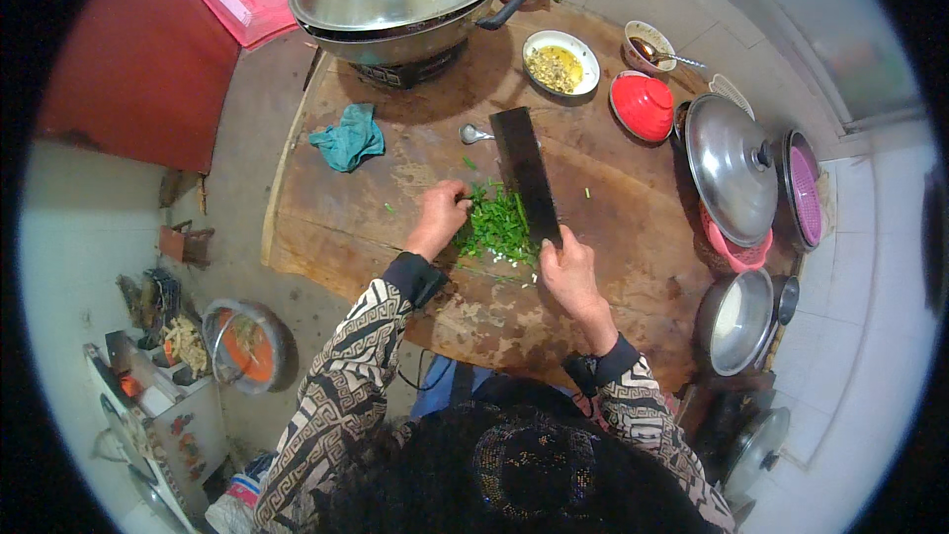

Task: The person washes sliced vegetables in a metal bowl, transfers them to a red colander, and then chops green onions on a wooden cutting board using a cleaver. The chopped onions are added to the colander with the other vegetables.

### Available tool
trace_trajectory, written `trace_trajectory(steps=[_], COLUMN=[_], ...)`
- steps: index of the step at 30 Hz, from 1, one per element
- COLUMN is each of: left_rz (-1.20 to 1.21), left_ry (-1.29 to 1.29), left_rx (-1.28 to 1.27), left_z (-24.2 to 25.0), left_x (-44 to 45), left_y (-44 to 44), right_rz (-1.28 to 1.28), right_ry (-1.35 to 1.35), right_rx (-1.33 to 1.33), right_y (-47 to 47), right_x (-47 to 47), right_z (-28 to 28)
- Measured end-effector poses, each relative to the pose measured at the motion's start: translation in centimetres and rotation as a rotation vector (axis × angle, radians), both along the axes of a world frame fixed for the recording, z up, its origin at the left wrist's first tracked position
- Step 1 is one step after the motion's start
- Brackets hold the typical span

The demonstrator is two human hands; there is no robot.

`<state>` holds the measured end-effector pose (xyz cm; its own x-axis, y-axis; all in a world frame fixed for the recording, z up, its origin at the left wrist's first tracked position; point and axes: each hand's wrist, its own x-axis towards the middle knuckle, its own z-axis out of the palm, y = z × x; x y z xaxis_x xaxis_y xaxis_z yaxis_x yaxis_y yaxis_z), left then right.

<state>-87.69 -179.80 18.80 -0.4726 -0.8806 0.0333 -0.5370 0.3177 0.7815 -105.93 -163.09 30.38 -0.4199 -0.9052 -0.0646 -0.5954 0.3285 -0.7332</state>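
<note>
Chopped green herbs or scallions [495,224], with some white bits at the near edge, lie in a heap on the wooden table [630,215]. My right hand [571,271] grips the near end of a dark cleaver [525,170], whose wide blade points away from me along the right side of the heap. At the heap's left edge is my left hand [443,215], its fingers bent against the greens; whether it pinches any is unclear. Just beyond the heap lies a metal spoon [474,134], partly hidden by the blade.
A teal cloth [350,138] lies at the left. A lidded wok [400,30] stands at the far left, a bowl of yellow sauce [560,67] right of it. Along the right are a red bowl [643,107], a domed metal lid [730,163] and a metal basin [735,322].
</note>
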Motion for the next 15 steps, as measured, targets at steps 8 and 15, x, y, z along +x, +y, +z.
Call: trace_trajectory(steps=[8, 15], left_rz=[0.021, -0.134], left_ry=[-0.111, -0.056], left_rx=[-0.037, -0.253], left_z=[0.2, 1.0], left_x=[-0.9, -0.7], left_y=[0.8, 0.7], right_rz=[0.189, 0.445], right_ry=[0.162, 0.380], right_rx=[0.053, 0.152], right_y=[-1.7, -7.5], right_x=[-1.6, -0.1], right_z=[-0.3, -1.7])
